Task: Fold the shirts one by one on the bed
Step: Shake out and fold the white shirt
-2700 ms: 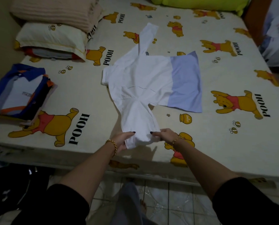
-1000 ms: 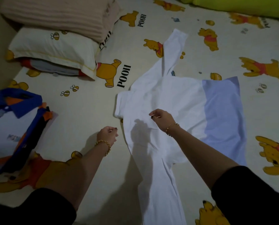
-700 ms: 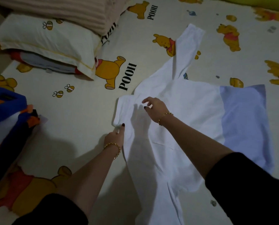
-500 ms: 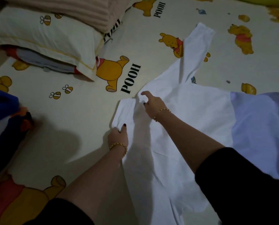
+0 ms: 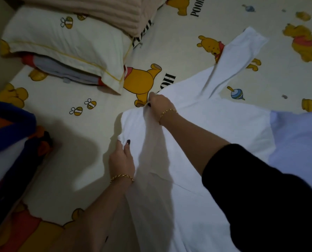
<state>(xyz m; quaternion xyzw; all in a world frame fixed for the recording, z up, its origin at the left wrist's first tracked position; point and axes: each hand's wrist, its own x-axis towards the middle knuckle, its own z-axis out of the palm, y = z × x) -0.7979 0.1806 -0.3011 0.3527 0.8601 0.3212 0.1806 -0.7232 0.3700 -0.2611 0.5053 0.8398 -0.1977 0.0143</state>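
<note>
Head view, looking down at the bed (image 5: 89, 142), whose cream sheet is printed with yellow bears, bees and the word POOH. A white shirt (image 5: 206, 128) lies spread across the middle and right of the bed, its collar end toward the left and a pale blue panel (image 5: 297, 142) at its right side. One long white sleeve (image 5: 237, 59) stretches away toward the far right, lying over a printed bear. The right hand (image 5: 158, 106) reaches across the shirt to its far left corner, and its grip is pressed together on a bunch of the white cloth, lifting a ridge of fabric that runs back toward the near side. The left hand (image 5: 122, 159) lies on the shirt's left edge, nearer than the right hand; its thumb, with a dark-painted nail, presses on top of the cloth while the fingers curl at the edge, pinching the fabric there. Both wrists carry a gold chain bracelet, and a black sleeve (image 5: 260, 197) covers the right upper arm at the near right. At the left edge of the view sits a stack of folded shirts (image 5: 8, 151), blue, white and orange, well apart from the white shirt. At the far left, a cream pillow (image 5: 64, 42) lies on top of another pillow with red and grey showing beneath, and a folded beige ribbed blanket (image 5: 104, 10) rests on top, at the far edge.
</note>
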